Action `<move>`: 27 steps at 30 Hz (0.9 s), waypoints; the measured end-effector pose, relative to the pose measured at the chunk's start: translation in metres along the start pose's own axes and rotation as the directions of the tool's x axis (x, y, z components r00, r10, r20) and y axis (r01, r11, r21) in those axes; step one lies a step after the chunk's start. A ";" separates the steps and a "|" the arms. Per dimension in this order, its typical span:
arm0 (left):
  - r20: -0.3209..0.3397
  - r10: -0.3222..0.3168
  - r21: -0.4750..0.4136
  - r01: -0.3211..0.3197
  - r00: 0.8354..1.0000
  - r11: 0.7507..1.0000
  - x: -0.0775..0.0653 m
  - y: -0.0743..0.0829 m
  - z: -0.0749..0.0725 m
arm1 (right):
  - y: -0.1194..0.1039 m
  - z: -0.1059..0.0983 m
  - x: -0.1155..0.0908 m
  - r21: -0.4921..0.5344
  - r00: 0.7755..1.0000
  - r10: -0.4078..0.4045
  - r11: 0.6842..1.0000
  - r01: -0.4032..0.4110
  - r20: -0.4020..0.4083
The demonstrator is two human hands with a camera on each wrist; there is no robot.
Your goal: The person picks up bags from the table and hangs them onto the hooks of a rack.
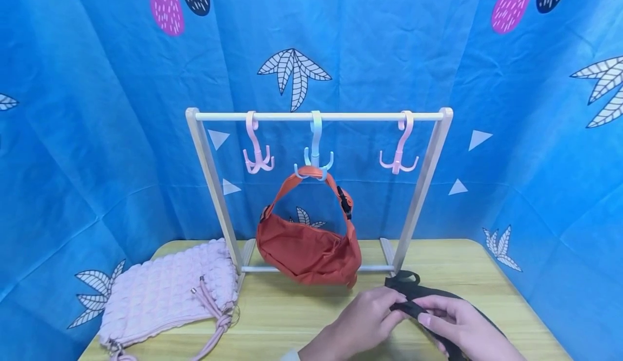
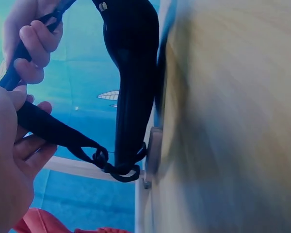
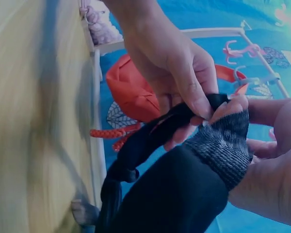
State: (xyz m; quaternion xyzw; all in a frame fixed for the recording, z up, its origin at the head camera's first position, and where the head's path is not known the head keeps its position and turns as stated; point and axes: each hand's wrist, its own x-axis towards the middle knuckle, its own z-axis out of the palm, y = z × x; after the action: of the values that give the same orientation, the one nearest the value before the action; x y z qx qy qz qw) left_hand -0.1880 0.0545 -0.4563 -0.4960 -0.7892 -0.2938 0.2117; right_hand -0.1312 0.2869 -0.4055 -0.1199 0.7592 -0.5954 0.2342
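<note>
A black bag [image 1: 440, 294] lies at the table's right front, its far end by the rack's right foot. My left hand [image 1: 362, 317] pinches the bag's black strap [image 2: 53, 128] between thumb and fingers. Just right of it, my right hand [image 1: 462, 326] grips the same strap, fingers curled around it. Seen in the left wrist view, the strap runs down to a knotted loop at the bag's narrow end. A ribbed, greyish woven band [image 3: 223, 150] shows near my right fingers in the right wrist view. Much of the bag is hidden behind my right hand in the head view.
A white rack [image 1: 321, 116] stands at the back with two pink hooks [image 1: 400, 152] and a blue hook [image 1: 315, 139]. From the blue hook hangs an orange-red bag [image 1: 306, 247]. A quilted pale pink bag [image 1: 165, 290] lies on the wooden table [image 1: 272, 312] at left.
</note>
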 end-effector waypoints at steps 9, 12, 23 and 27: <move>0.022 0.003 -0.048 -0.002 1.000 0.999 0.011 -0.004 -0.013 | -0.004 -0.001 -0.001 -0.226 0.994 -0.041 0.974 0.016 -0.105; 0.052 -0.006 -0.047 0.009 0.999 0.999 0.014 -0.005 -0.018 | -0.004 -0.003 -0.002 -0.332 0.988 -0.085 0.942 0.039 -0.126; 0.114 -0.012 -0.123 0.026 0.993 0.992 0.026 -0.006 -0.040 | -0.012 -0.007 -0.008 -0.558 0.973 -0.148 0.829 0.023 -0.180; 0.141 -0.038 -0.148 0.059 0.989 0.987 0.031 -0.008 -0.050 | -0.021 -0.006 -0.013 -0.526 0.963 -0.191 0.848 0.064 -0.190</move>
State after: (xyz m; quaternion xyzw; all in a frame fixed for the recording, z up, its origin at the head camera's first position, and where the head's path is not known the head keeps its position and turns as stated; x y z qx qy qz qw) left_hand -0.2060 0.0392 -0.4019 -0.5102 -0.7893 -0.3230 0.1110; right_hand -0.1251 0.2921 -0.3819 -0.1573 0.9032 -0.3947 0.0616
